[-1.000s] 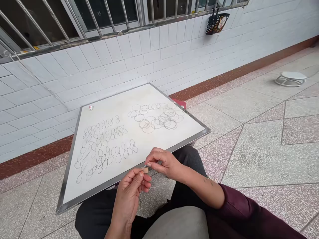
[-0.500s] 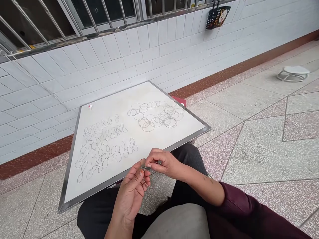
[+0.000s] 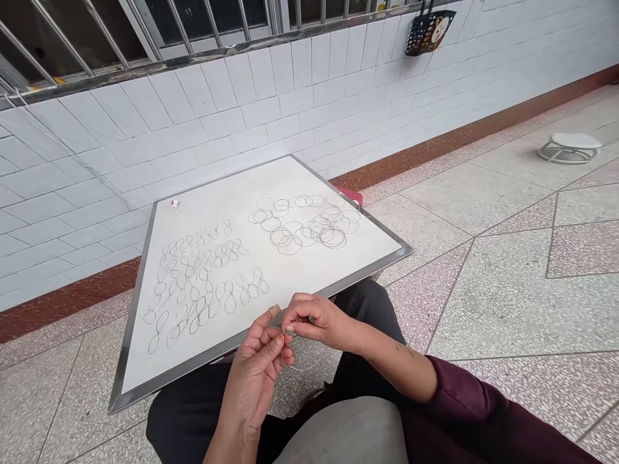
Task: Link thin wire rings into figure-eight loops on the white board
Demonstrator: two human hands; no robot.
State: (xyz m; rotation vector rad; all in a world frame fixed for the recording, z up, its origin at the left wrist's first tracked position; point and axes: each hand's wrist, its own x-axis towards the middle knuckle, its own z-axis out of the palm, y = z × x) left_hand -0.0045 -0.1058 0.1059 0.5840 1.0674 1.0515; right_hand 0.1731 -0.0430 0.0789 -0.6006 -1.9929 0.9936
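Note:
Between my two hands, over my lap at the table's near edge, is a thin wire ring (image 3: 305, 369). My left hand (image 3: 258, 361) pinches it between thumb and fingers, palm turned up. Fingertips of my right hand (image 3: 314, 321) close on the same wire right beside the left thumb; the exact pinch point is partly covered by the fingers. On the white table (image 3: 232, 193) ahead, several wire loops twisted into figure-eights (image 3: 206, 277) lie in rows at the left. Several plain round wire rings (image 3: 309, 225) overlap one another at the right.
A small red-and-white object (image 3: 175, 204) sits near the table's far left corner. The table's metal edge (image 3: 261, 330) runs just beyond my hands. Beyond stands a tiled wall (image 3: 251, 103) with a hanging basket (image 3: 428, 32). A low white stool (image 3: 570, 148) is on the floor at right.
My hands stay together on the wire ring, with the right fingers shifted slightly down against the left thumb. The ring's lower curve has moved a little right. The view has shifted slightly.

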